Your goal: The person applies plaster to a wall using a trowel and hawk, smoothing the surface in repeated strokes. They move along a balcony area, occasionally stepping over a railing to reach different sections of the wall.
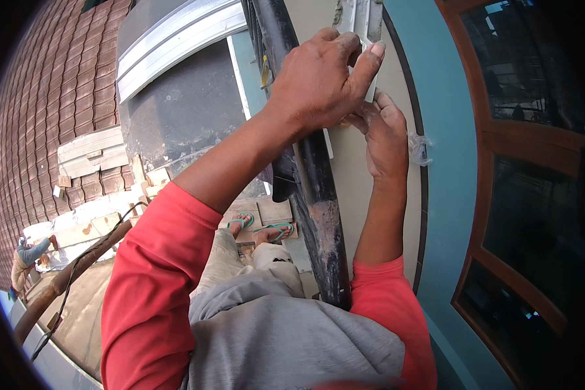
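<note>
My left hand (328,78) is closed with its thumb and fingers around a narrow, pale, ridged metal strip (360,18) at the top of the view. Just below, my right hand (383,130) is bent up, its fingertips closed at the strip's lower end. The strip reaches past the upper edge, and a rough, grey, mortar-like crust shows beside it. My left fingers partly cover the strip, so its full shape is hidden. Behind both hands runs a cream wall band (361,221) with a dark edge.
A thick black pole (325,240) slants down between my arms. On the right is a teal wall (452,195) with a brown window frame (494,136); a clear plastic scrap (420,149) clings nearby. Left lie roof tiles (52,71), a rusty pole (71,276) with cable, and a co-worker (27,260) below.
</note>
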### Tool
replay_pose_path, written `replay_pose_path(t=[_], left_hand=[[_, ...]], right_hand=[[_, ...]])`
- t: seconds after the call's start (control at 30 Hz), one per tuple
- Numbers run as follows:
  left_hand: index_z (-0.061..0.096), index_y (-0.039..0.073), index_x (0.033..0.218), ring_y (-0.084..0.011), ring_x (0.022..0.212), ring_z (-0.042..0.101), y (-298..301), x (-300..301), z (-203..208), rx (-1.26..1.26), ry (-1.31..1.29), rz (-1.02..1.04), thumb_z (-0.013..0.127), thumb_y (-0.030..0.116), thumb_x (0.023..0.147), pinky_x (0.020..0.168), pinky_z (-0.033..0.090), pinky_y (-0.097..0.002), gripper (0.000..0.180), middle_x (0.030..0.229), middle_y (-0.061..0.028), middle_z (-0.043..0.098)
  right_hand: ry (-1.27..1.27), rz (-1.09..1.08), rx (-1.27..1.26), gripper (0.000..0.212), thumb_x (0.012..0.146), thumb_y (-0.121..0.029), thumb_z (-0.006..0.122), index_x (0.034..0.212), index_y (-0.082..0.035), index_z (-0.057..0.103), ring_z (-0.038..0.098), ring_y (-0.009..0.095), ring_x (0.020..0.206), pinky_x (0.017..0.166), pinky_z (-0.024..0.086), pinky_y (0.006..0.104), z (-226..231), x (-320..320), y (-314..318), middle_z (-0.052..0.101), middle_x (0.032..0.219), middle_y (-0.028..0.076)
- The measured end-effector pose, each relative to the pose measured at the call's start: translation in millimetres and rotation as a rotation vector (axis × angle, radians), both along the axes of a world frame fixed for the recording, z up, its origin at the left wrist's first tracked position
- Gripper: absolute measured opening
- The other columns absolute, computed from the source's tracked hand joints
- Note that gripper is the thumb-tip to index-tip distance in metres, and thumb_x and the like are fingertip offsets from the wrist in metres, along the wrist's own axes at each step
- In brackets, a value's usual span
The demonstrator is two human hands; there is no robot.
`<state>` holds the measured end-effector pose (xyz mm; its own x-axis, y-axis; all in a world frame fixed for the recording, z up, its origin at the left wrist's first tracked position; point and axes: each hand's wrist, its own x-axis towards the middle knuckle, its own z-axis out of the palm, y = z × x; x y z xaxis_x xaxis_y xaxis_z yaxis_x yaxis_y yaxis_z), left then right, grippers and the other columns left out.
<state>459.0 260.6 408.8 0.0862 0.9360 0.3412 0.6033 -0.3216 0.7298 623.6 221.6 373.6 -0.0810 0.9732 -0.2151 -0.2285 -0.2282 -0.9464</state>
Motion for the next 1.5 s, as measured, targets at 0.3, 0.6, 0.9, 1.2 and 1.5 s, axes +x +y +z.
replay_pose_path(t=[0.3, 0.6, 0.9, 1.2, 1.5], left_hand=[[0.059, -0.002, 0.092, -0.0367, 0.075, 0.055, -1.4, -6.7, -2.0, 0.003, -0.366, -0.035, 0.038, 0.024, 0.116, 0.074, 0.046, -0.0449, 0.042, 0.079, -0.0166, 0.057], [0.057, -0.003, 0.098, -0.0173, 0.071, 0.051, -1.2, -8.4, 2.6, -0.158, -0.364, -0.066, 0.035, 0.030, 0.119, 0.068, 0.046, -0.0343, 0.045, 0.078, -0.0065, 0.056], [0.059, -0.002, 0.092, -0.0337, 0.073, 0.066, 4.0, -5.6, -1.9, -0.033, -0.290, -0.031, 0.037, 0.032, 0.118, 0.068, 0.046, -0.0515, 0.047, 0.079, -0.0212, 0.066], [0.062, -0.004, 0.097, -0.0533, 0.090, 0.064, 4.6, -1.6, 6.0, 0.086, -0.208, -0.014, 0.037, 0.033, 0.115, 0.083, 0.049, -0.0588, 0.048, 0.089, -0.0321, 0.067], [0.065, -0.004, 0.099, -0.0532, 0.095, 0.066, 2.1, -3.8, 3.9, 0.118, -0.262, -0.047, 0.041, 0.034, 0.113, 0.088, 0.050, -0.0593, 0.047, 0.094, -0.0347, 0.069]], right_hand=[[-1.183, -0.048, -0.300, 0.059, 0.100, -0.037, 0.071, 0.135, 0.010, 0.062, 0.078, 0.032, 0.094, 0.089, 0.060, 0.0412, -172.3, 80.6, 57.2, 0.077, 0.111, 0.022], [-1.249, 0.130, -0.368, 0.060, 0.092, -0.048, 0.076, 0.115, 0.007, 0.074, 0.075, 0.039, 0.112, 0.096, 0.058, 0.0446, -297.8, 22.2, 135.6, 0.076, 0.113, 0.028], [-0.882, 0.197, 0.016, 0.055, 0.098, -0.043, 0.066, 0.131, 0.000, 0.071, 0.067, 0.037, 0.126, 0.109, 0.050, 0.0439, -250.8, -9.9, 152.5, 0.072, 0.132, 0.023], [-0.739, 0.396, -0.266, 0.051, 0.109, -0.039, 0.060, 0.135, 0.004, 0.066, 0.072, 0.019, 0.108, 0.093, 0.056, 0.0336, -100.4, 84.0, -63.3, 0.076, 0.118, 0.013], [-0.717, 0.091, -0.485, 0.074, 0.115, -0.057, 0.031, 0.144, 0.005, 0.061, 0.065, 0.028, 0.123, 0.107, 0.048, 0.0415, 25.3, 106.3, -275.2, 0.069, 0.134, 0.020]])
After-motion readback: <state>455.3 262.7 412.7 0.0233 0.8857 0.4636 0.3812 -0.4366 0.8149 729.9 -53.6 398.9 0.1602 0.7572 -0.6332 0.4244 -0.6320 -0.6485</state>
